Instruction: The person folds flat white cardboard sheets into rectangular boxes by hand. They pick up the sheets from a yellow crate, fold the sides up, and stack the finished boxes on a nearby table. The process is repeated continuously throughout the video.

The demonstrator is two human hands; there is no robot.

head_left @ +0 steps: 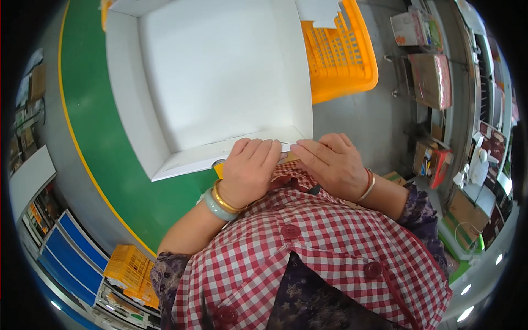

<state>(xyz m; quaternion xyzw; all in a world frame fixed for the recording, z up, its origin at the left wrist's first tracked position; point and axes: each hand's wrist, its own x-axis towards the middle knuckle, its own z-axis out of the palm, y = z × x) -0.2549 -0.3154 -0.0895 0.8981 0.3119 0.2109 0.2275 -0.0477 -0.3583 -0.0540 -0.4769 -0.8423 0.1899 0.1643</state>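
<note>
A large white cardboard box (220, 71) with low walls lies in front of me, and its bare inside faces up. The fingers of my left hand (248, 173) curl over the top of its near wall, a little right of the wall's middle. Close beside it, my right hand (333, 166) pinches the same wall near the right corner. Both hands are closed, and their thumbs are mostly hidden. The outer face of the near wall is mostly out of sight behind the hands.
An orange plastic basket (352, 82) stands partly under the box's right side, with a white sheet (319, 10) over its top. Shelves with wrapped cartons (430, 81) line the right. At lower left are yellow crates (125, 267) and blue panels (70, 258). The floor is green and grey.
</note>
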